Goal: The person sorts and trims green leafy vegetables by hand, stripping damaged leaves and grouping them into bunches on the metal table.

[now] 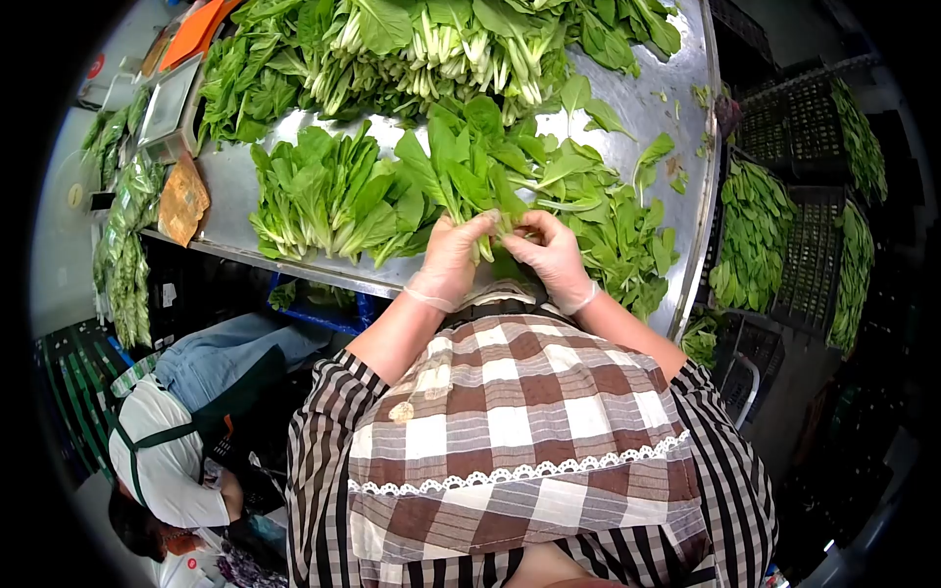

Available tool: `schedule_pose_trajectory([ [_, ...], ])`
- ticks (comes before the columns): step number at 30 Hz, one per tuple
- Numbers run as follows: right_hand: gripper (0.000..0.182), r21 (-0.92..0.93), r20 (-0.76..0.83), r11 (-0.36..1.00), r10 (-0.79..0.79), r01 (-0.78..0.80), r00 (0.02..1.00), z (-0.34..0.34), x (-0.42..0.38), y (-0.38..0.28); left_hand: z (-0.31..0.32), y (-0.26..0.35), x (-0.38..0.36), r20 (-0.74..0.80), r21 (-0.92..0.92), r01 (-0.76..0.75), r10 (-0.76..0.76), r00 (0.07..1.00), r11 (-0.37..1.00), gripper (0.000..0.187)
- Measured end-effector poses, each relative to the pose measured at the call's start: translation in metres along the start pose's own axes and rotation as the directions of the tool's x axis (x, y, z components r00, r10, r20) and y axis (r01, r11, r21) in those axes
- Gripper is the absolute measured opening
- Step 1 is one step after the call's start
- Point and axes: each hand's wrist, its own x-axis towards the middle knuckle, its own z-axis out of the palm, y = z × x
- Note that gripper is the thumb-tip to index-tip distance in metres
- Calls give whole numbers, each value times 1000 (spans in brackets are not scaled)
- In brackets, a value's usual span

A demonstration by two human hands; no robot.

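Note:
My left hand [449, 260], in a thin clear glove, grips a small bunch of leafy greens [469, 171] near the stem end, leaves pointing away from me. Close beside it, my gloved right hand [554, 260] pinches a leaf at the side of that bunch. To the left, a row of similar greens [328, 201] lies on the metal table [230, 211], pale stems toward me. Loose leafy greens [622, 240] are scattered to the right of my right hand. The fingertips of my right hand are partly covered by leaves.
A large heap of greens [421, 49] covers the table's far side. A metal box [172, 108] and a brown block [183, 201] sit at the left. Black crates [809, 250] with greens stand at the right. Another person [176, 441] bends at the lower left.

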Motion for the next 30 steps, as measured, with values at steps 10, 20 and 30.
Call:
schedule_pose_trajectory([
  [10, 24, 310, -126, 924, 274, -224, 953, -20, 9, 5, 4, 4, 7, -56, -48, -7, 4, 998, 999, 17],
  [20, 16, -97, 137, 986, 149, -137, 979, 0, 1, -7, 4, 5, -1, 28, 52, 16, -17, 999, 999, 29],
  [30, 28, -867, 390, 364, 67, 342, 918, -2, 25, -33, -2, 22, 0, -101, 13, -162, 163, 981, 987, 20],
])
